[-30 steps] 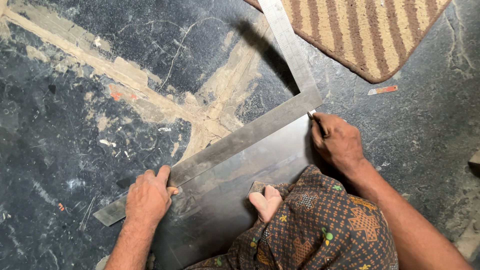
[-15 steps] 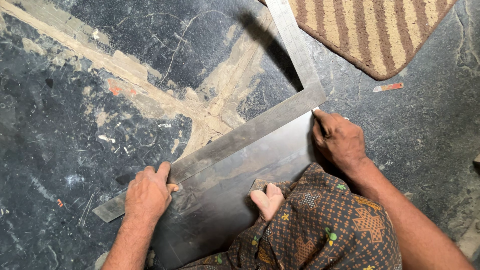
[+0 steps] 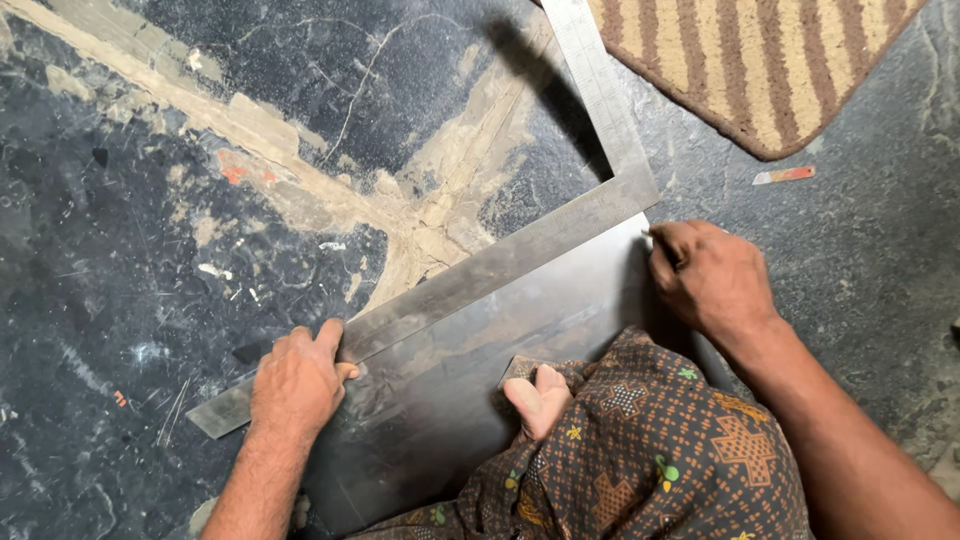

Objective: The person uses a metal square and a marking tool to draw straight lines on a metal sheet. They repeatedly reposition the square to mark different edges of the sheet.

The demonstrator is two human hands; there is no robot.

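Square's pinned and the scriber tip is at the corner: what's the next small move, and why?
Probably draw the right hand and its thin marking tool down along the steel square's edge, scoring the metal sheet. The left hand presses the square's long arm flat, a foot rests on the sheet, and the tip sits at the corner.
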